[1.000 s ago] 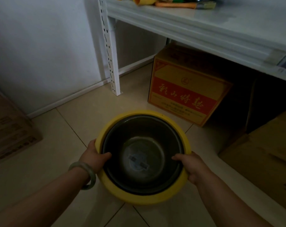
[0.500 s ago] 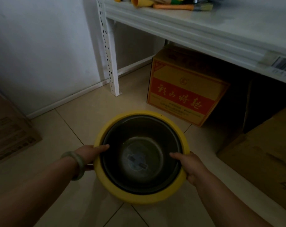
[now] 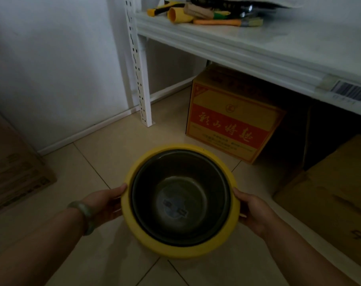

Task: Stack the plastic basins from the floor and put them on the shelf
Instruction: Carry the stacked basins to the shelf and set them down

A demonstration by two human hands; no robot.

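Two hands, left (image 3: 105, 205) and right (image 3: 253, 211), grip opposite rims of the nested basins (image 3: 180, 201), mouths facing up.

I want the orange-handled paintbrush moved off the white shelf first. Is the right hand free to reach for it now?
Probably not: the right hand grips the yellow plastic basin with the dark basin nested inside, opposite the left hand. The paintbrush itself lies uncovered.

Yellow basin (image 3: 161, 247), dark basin (image 3: 181, 195), red-banded carton (image 3: 229, 129).
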